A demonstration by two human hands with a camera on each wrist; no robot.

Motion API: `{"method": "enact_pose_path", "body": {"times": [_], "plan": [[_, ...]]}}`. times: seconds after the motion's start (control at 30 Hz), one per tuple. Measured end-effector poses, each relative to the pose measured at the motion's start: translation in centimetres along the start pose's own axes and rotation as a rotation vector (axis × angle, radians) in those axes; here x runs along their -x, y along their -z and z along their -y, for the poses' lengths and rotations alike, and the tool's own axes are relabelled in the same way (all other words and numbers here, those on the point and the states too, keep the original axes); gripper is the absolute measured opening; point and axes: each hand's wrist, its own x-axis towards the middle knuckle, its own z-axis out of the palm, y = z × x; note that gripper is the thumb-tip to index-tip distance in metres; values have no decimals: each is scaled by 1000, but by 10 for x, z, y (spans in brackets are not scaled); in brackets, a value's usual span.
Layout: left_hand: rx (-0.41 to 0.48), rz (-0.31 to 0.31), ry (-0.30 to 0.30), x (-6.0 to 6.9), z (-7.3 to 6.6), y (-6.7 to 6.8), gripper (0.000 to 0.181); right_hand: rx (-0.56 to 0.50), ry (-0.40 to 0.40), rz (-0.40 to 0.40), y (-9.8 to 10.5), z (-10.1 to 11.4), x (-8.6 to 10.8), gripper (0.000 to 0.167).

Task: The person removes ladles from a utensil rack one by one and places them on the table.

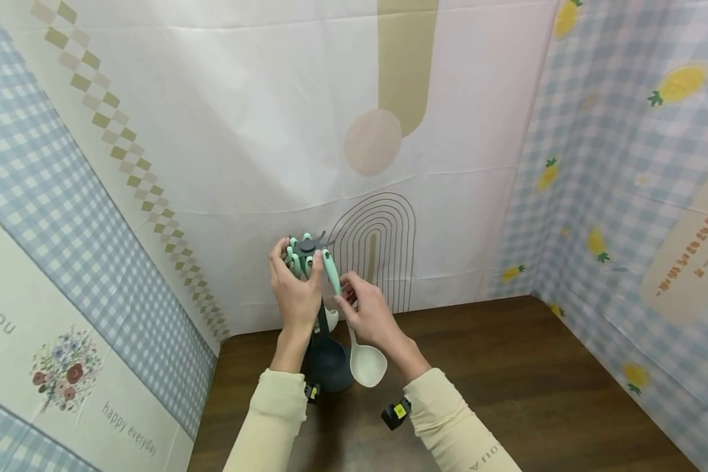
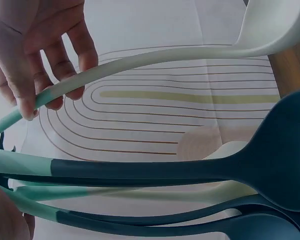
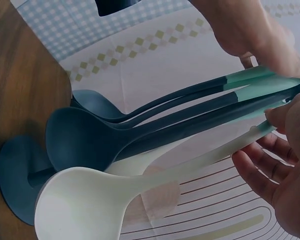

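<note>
The right hand pinches the white ladle above the counter while the left hand curls round green handles hanging from the dark rack.

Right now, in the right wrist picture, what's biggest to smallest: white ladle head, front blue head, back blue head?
White ladle head, largest
Front blue head
Back blue head, smallest
Nearness may exaggerate the white one.

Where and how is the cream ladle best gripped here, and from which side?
Likely at the lower end of the mint grip on the cream ladle, pinched from the person's right, as the right hand does. There it is slim and slants away from the dark ladle on its left; the bowl below is broad and rounded.
</note>
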Motion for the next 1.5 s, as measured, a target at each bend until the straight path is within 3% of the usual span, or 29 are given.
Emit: {"method": "enact_pose_path", "body": {"times": [0.13,0.5,0.77,1.03,1.23,1.5], "plan": [[9,-1,3,1,-1,2,67,-3,-7,-3,0,1,1,25],[23,124,-9,-5,6,4,57,74,2,-10,2,7,3,26],[52,267,82,-13,6,5,58,125,-20,-32,3,12,5,22],[83,322,150,-21,-1,5,52,89,-55,-45,2,15,6,22],[70,364,141,-21,-6,6,52,54,-70,-66,0,18,8,22],[85,366,140,-21,-10,6,52,30,-66,-49,3,19,8,21]]}}
